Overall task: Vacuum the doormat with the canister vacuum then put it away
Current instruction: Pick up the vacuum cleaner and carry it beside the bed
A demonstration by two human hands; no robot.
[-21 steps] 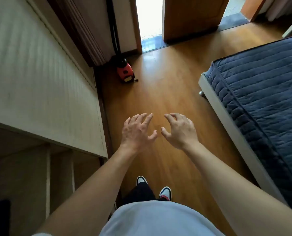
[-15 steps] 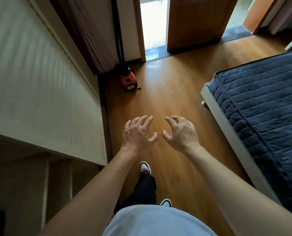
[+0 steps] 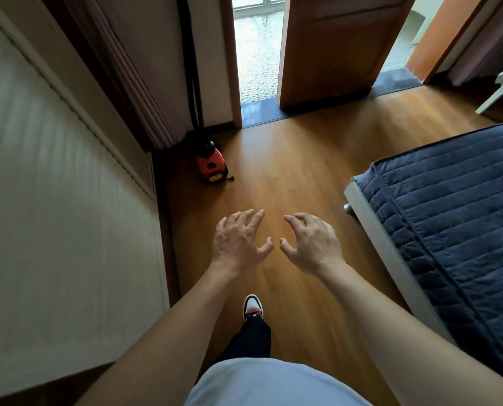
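Over the floor (image 3: 291, 159), left hand (image 3: 238, 244), right hand (image 3: 313, 244): two grips spread, empty; one vacuum (image 3: 210, 165) ahead.

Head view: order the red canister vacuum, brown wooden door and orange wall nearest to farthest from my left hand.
From the left hand:
1. Red canister vacuum, ahead-left on the floor.
2. Brown wooden door, ahead, standing open.
3. Orange wall, far right, beyond the door.
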